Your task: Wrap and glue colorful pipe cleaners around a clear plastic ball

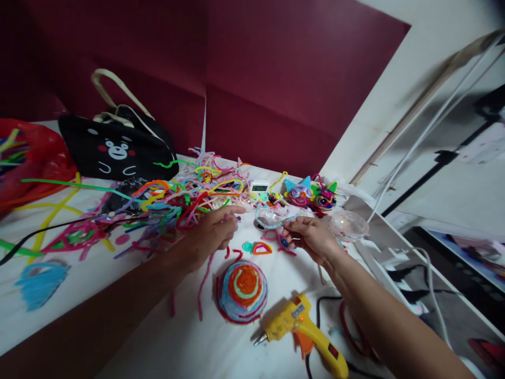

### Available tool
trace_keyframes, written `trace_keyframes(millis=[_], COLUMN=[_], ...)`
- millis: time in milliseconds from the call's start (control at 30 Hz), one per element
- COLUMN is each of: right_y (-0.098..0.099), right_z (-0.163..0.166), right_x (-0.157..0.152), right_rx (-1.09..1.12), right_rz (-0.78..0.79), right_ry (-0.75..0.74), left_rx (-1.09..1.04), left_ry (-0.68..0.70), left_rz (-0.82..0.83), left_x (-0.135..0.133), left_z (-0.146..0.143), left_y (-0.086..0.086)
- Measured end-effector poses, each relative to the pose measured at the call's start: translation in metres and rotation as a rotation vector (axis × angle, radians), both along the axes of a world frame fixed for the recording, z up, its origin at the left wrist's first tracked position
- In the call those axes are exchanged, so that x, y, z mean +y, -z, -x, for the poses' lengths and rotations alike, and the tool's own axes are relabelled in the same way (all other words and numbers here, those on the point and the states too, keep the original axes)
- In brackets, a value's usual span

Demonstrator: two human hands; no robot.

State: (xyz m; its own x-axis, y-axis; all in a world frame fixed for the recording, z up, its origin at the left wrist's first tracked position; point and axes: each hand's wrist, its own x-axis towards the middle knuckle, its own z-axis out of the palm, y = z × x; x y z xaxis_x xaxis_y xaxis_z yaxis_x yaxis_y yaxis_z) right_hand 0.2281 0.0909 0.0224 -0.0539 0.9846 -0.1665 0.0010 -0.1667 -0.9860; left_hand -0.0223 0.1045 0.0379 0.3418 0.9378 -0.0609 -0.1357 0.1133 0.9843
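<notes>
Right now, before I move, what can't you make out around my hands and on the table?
All in the head view:
1. Whether the left hand has anything in its grip: its own fingers hide the inside.
2. What lies behind the fingers of the right hand: they cover it.
3. The reading on the white digital display: too small.
4. The red bag's far side: cut off by the left edge.
5. The black bag's contents: hidden by its front.
</notes>
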Motion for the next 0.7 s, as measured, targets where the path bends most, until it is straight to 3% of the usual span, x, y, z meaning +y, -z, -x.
trace_keyframes(millis=[100,167,267,367,567,700], right_y=[0.007,0.003,-0.013,-0.033,-0.046,-0.049], right_z=[-0.006,-0.002,0.019,0.051,0.086,0.073], right_x=[0.006,0.004,-0.013,-0.039,-0.06,-0.062], right_rx=[-0.134,-0.215,-0.326,-0.408,-0.451,-0.438], right_rz=[-0.023,-0.122,-0.339,-0.482,-0.568,-0.597], right_ry=[-0.011,0.048,0.132,0.048,-0.172,-0.056], left_rx=[0.003,0.046,0.126,0.202,0.286,0.327], left_ry=[0.077,0.093,0.158,0.248,0.225,0.316], left_rz=[0.002,-0.065,-0.184,-0.323,-0.575,-0.598], left_x=[-0.004,-0.006,-0.01,-0.016,-0.037,-0.04], left_z=[-0.001,-0.002,-0.002,-0.001,-0.001,0.0], left_y=[0.0,0.001,0.003,0.003,-0.01,-0.021])
